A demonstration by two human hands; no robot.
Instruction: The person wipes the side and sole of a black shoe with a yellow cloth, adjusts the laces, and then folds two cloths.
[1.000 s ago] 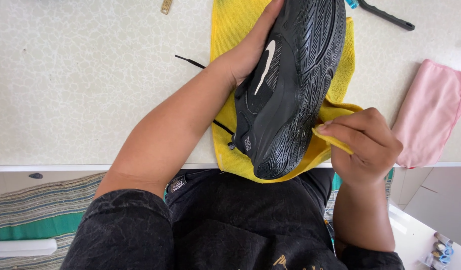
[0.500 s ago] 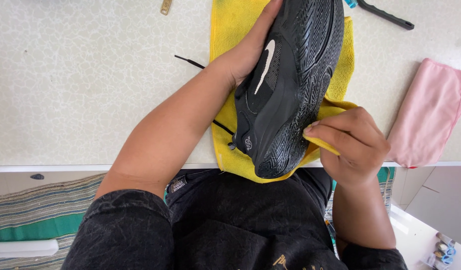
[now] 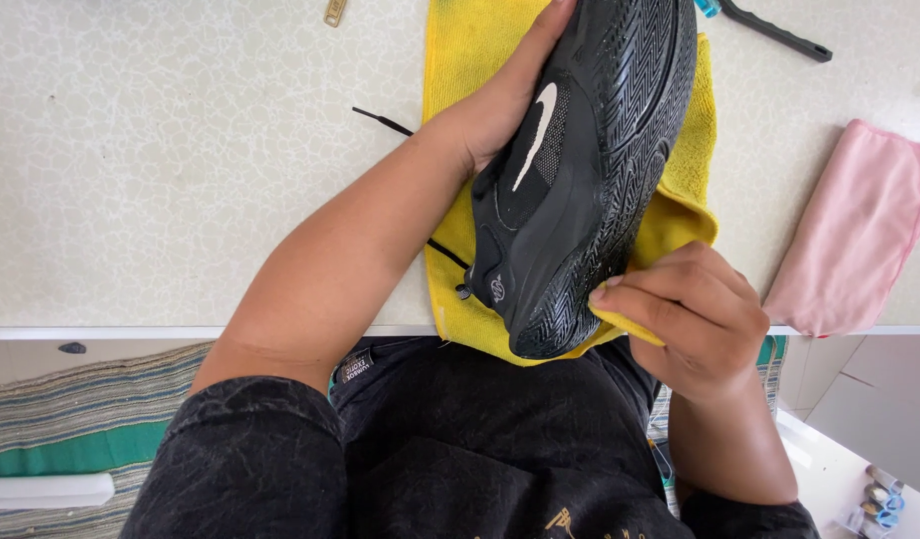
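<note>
The left hand (image 3: 500, 105) gripped the black shoe (image 3: 580, 170), sole up, over the yellow cloth (image 3: 470, 50) on the table (image 3: 181, 150). The right hand (image 3: 694, 319) pinched a cloth corner against the sole. A pink cloth (image 3: 859, 235) lay nearby, beside perhaps a brush handle (image 3: 774, 30).

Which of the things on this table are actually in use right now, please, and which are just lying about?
In use:
- black shoe, held sole-up by the left hand
- yellow cloth, a fold pinched in the right hand against the sole's edge

Lying about:
- pink cloth
- black-handled tool, top edge
- small brass-coloured piece
</note>
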